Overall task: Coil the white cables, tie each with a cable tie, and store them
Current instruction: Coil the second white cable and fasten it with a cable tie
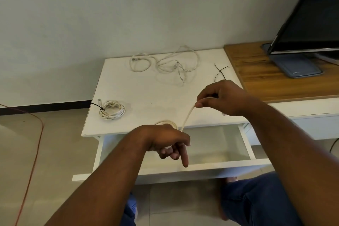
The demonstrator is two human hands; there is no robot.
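Winding under way: right hand (223, 97) pinches the cable (187, 115) thumb-to-finger, holding it taut, evidently for even loops. Left hand (168, 141) curls round the part-wound coil (167, 122) above the open drawer (201, 166). One tied coil (111, 110) lies on the table (146, 88), with ties (221, 71) near the right hand.

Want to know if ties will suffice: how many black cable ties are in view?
3. One tie binds the finished coil at the white table's left; two loose ties lie crossed at its back right, beyond the right hand. More may hide under the hands.
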